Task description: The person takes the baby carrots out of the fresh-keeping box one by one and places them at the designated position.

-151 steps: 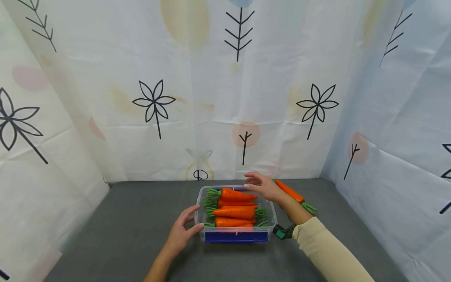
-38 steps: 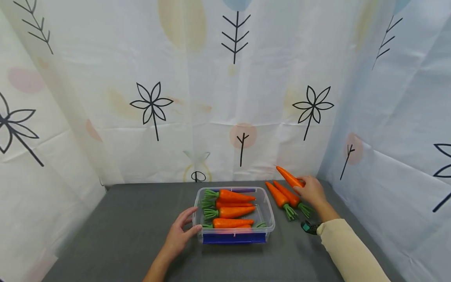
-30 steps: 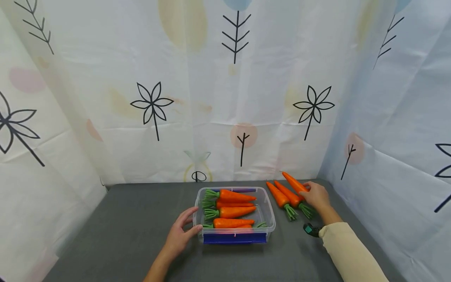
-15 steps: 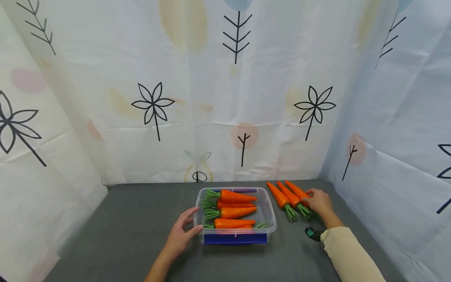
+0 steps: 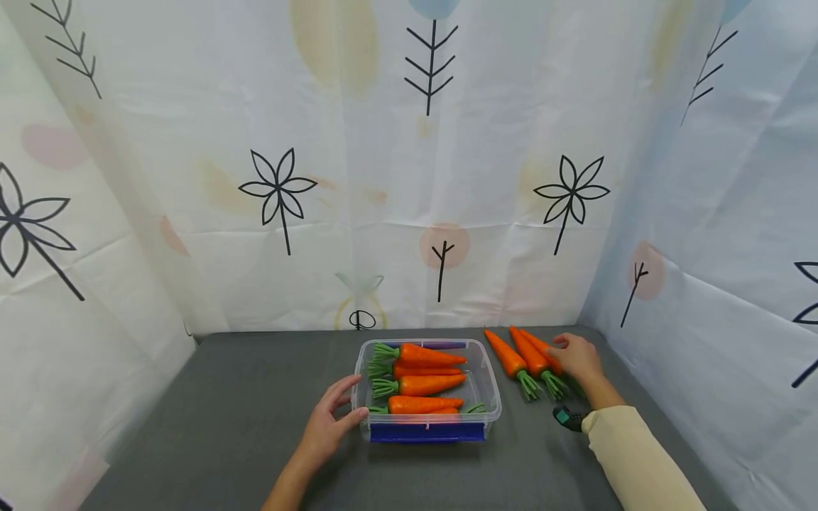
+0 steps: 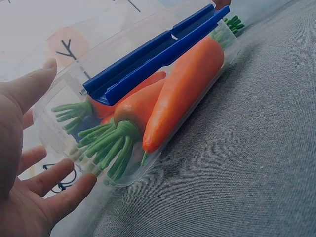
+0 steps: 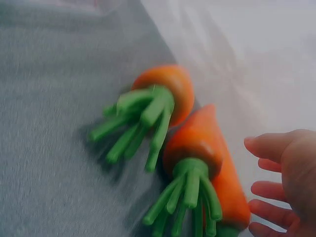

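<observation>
My left hand [image 5: 324, 424] rests at the left side of a clear plastic box [image 5: 427, 432] with blue latches, fingers and thumb spread around its corner. Inside lie several orange carrots [image 5: 431, 385] with green stem ends. To the right of the box, three carrots lie side by side on the table: a left carrot [image 5: 505, 353], a middle carrot [image 5: 530, 353] and a right carrot [image 7: 231, 197]. Just beside the right carrot is my right hand [image 5: 578, 357], its fingers loosely bent with nothing gripped; in the right wrist view a small gap shows at the thumb.
A grey table [image 5: 275, 397] lies under everything. White patterned cloth [image 5: 358, 177] hangs behind the table and along both sides. A dark device with a green patch [image 5: 565, 419] is worn at my right wrist.
Five seconds ago one carrot lay right of the box; now three do, and fewer are inside. My right hand lowered the last carrot beside the others and released it. The left hand stayed put.
</observation>
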